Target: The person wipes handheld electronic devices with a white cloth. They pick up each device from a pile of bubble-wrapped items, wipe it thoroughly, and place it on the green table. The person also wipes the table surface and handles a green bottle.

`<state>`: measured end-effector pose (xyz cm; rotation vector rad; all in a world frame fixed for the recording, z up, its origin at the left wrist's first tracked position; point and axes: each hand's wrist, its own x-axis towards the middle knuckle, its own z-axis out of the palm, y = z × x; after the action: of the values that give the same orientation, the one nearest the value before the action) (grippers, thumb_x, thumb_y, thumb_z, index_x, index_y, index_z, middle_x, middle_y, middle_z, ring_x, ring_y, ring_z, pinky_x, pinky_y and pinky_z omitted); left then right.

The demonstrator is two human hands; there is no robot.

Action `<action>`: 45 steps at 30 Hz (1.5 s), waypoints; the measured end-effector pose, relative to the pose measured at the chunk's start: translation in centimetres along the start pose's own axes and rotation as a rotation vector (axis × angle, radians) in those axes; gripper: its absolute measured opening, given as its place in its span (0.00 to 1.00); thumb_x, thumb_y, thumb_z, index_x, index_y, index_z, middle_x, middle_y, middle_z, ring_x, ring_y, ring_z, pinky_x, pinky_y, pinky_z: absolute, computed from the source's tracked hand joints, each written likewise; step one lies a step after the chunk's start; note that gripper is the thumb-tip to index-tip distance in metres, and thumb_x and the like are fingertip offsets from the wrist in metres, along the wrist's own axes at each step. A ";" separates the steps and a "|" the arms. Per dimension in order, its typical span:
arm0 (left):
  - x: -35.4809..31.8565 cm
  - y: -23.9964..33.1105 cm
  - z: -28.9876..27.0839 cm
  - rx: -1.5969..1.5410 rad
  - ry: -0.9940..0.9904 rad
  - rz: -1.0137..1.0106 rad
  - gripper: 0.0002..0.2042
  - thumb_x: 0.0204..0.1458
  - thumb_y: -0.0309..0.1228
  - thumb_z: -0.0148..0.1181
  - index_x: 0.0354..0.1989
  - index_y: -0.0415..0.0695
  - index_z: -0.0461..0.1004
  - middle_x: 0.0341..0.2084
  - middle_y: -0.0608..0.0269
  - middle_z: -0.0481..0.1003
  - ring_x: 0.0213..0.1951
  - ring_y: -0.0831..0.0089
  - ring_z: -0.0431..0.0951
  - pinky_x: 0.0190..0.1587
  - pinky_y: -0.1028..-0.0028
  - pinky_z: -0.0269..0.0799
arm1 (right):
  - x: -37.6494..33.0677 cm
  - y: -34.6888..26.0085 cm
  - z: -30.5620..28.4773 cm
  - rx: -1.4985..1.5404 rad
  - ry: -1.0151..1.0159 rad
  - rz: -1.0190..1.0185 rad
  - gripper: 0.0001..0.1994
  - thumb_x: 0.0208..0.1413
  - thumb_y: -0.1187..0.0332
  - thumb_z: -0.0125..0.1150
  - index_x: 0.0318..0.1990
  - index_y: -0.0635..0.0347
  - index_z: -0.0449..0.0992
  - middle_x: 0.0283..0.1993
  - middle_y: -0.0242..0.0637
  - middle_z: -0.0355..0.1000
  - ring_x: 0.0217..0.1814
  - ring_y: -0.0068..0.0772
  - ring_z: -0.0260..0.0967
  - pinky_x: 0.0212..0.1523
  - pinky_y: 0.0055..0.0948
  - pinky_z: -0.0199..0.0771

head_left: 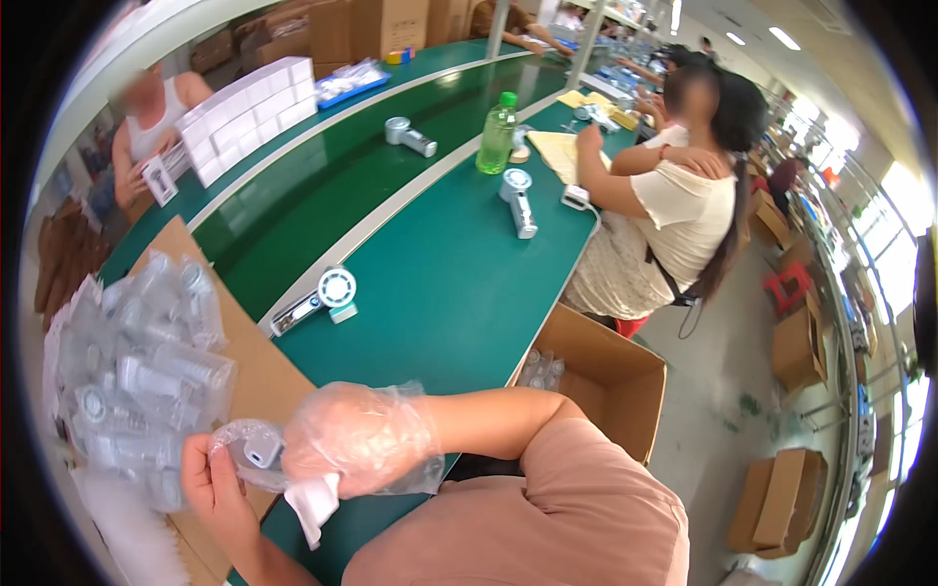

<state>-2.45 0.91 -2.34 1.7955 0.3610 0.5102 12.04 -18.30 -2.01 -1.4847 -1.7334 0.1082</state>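
My left hand (pixel 217 488) is closed, its thumb and fingers pinching the edge of a rounded clear plastic piece (pixel 234 433). A small light-grey part (pixel 263 445) with a dark slot shows beside that plastic. Close against it is my right hand (pixel 342 439), inside a loose clear plastic glove, its fingers curled. A folded white cloth or tissue (pixel 313 506) sticks out below the right fist. Whether that hand also grips the grey part is hidden. Nearest on the green table lies a silver handheld fan (pixel 335 287), its handle pointing left, next to a small pale block (pixel 343 313).
A cardboard box of clear plastic packaging (pixel 147 381) stands at left. Two more handheld fans (pixel 520 203) (pixel 410 137) lie farther off, one on the belt (pixel 283 200). Beyond are a green bottle (pixel 496 135) and a seated co-worker (pixel 664 215). An open carton (pixel 606 381) sits right.
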 end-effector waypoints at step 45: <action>7.1 -7.1 15.2 -0.225 -0.372 -0.030 0.18 0.56 0.36 0.60 0.49 0.39 0.68 0.43 0.59 0.74 0.42 0.72 0.74 0.47 0.71 0.69 | -6.1 12.5 -1.8 1.844 1.100 0.220 0.26 0.64 0.48 0.33 0.57 0.58 0.63 0.61 0.48 0.60 0.65 0.49 0.58 0.62 0.48 0.62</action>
<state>11.59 -6.20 -11.53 1.6211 0.0690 0.1790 22.67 -20.53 -10.87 -0.0970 -0.1092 0.6351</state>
